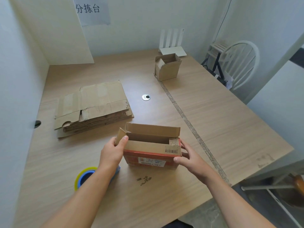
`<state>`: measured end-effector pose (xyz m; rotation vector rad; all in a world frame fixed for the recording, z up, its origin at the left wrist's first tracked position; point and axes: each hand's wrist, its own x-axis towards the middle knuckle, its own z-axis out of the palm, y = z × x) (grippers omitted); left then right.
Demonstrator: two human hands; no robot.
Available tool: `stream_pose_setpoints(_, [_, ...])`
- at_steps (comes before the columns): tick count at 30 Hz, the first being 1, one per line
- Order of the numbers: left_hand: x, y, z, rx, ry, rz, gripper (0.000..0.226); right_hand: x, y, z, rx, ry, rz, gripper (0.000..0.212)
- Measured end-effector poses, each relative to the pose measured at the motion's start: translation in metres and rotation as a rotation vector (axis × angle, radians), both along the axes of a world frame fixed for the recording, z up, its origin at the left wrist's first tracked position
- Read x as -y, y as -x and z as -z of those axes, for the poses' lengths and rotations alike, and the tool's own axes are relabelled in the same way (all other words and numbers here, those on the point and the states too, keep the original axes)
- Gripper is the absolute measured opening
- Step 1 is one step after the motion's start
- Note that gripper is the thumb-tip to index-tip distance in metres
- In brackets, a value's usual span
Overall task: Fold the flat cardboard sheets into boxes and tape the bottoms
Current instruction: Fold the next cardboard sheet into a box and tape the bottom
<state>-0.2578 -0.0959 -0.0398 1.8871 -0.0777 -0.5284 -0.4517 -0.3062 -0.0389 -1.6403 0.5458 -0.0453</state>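
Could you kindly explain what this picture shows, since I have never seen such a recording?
No machine here: these are a person's two bare hands, filmed by one wide-angle camera worn on the head, looking forward and down. The left hand and right hand each have a grip on one end of an open box. On the table lie a stack of flat sheets at left, a tape roll near the left arm, and a second box farther back, open at the top. A white router stands by the wall.

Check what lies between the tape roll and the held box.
Only the left hand, gripping the box by its left end; head view.
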Motion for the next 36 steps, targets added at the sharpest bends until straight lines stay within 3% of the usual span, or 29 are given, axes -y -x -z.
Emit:
stream_pose_setpoints(4, [0.003,-0.006,-0.002,0.068,-0.096,-0.024,0.026,-0.002,-0.009,-0.003,-0.014,-0.18,0.212,0.032])
stream_pose_setpoints(7, [0.007,-0.003,-0.004,0.088,-0.148,0.067,0.011,-0.001,-0.021,-0.001,-0.145,-0.055,0.302,0.013])
stream_pose_setpoints(9, [0.009,0.0,-0.006,0.079,-0.139,0.134,0.01,0.0,-0.027,-0.001,-0.195,0.024,0.325,0.019])
stream_pose_setpoints(14, [-0.003,-0.009,-0.004,0.009,-0.025,0.302,0.04,0.01,-0.031,-0.006,-0.274,0.06,0.348,0.03])
stream_pose_setpoints(17, [-0.006,-0.009,-0.006,0.027,-0.003,0.409,0.042,0.014,-0.034,-0.01,-0.311,-0.023,0.308,0.038])
stream_pose_setpoints(19, [-0.005,-0.008,-0.008,0.033,-0.008,0.448,0.041,0.015,-0.037,-0.01,-0.35,0.041,0.311,0.05])
stream_pose_setpoints(22, [-0.005,-0.007,-0.009,0.043,0.012,0.479,0.039,0.014,-0.039,-0.009,-0.371,0.124,0.372,0.043])
stream_pose_setpoints(31, [-0.012,-0.011,-0.001,-0.022,0.093,0.358,0.042,0.022,-0.024,-0.03,-0.15,-0.289,0.227,0.033])
stream_pose_setpoints(36, [-0.007,-0.008,-0.005,-0.104,0.156,0.316,0.019,0.03,-0.008,-0.017,-0.026,-0.469,0.347,0.04])
